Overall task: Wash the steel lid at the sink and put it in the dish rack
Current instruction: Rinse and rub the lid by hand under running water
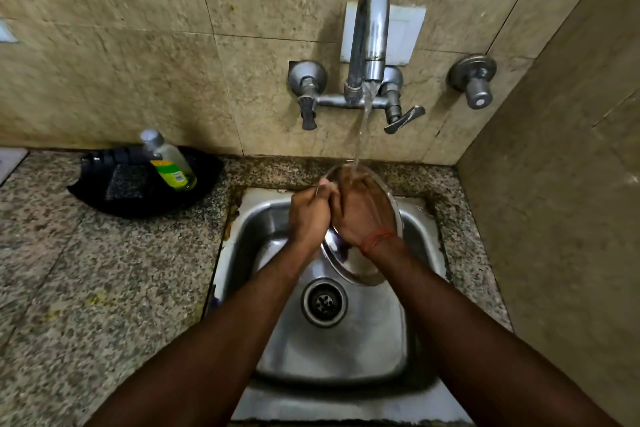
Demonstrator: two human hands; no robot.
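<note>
While water runs from the tap (369, 38) at the upper middle of the frame, I work over the sink (412, 350) set in the speckled table (86, 288). At centre frame the steel lid (353, 263) is tilted on edge under the stream. It looks thin, stiff, light and slick when wet, so the rim is the safest hold. My left hand (309, 217) pinches that rim at its left edge; my right hand (363, 215) lies spread flat against the lid's face, rubbing, not gripping.
</note>
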